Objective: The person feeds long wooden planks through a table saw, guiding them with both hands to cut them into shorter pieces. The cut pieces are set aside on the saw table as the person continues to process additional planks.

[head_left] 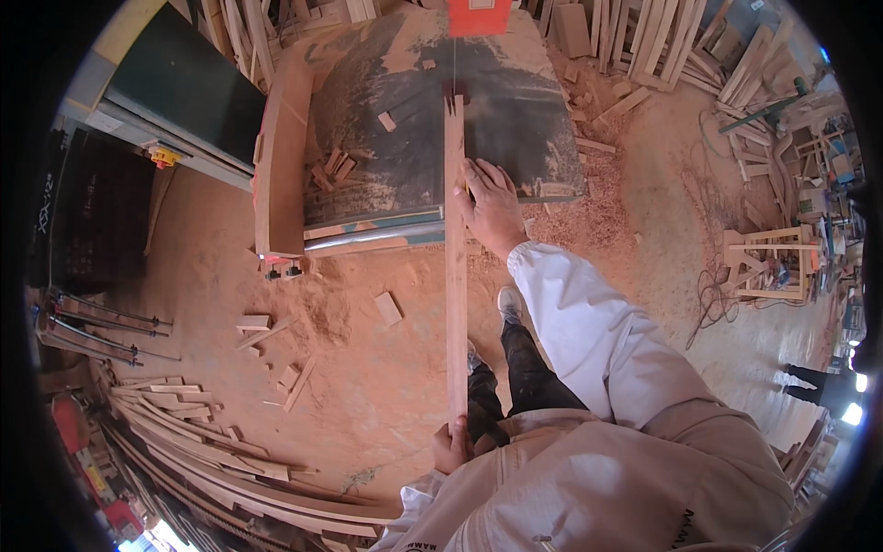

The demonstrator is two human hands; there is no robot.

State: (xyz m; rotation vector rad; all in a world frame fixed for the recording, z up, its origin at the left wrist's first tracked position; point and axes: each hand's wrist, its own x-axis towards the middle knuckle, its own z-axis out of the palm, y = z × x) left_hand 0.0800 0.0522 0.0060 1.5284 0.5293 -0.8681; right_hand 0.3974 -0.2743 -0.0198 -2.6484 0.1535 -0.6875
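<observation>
A long, narrow strip of wood (455, 294) runs away from my body onto the dark table of a bandsaw (386, 138). Its far end, which has dark notches, is at the thin upright saw blade (454, 64). My left hand (451, 446) is closed round the near end, close to my waist. Farther up, just over the table's front edge, my right hand (492, 202) grips the strip from the right side, fingers along its top. Something small and yellow shows between those fingers, too little to name.
A wide board (283, 166) stands along the table's left side. Small offcuts (338, 167) and sawdust lie on the table. More offcuts (388, 308) are on the dusty floor, stacked planks (202, 442) at lower left. A wooden frame (773, 262) and cables are at right.
</observation>
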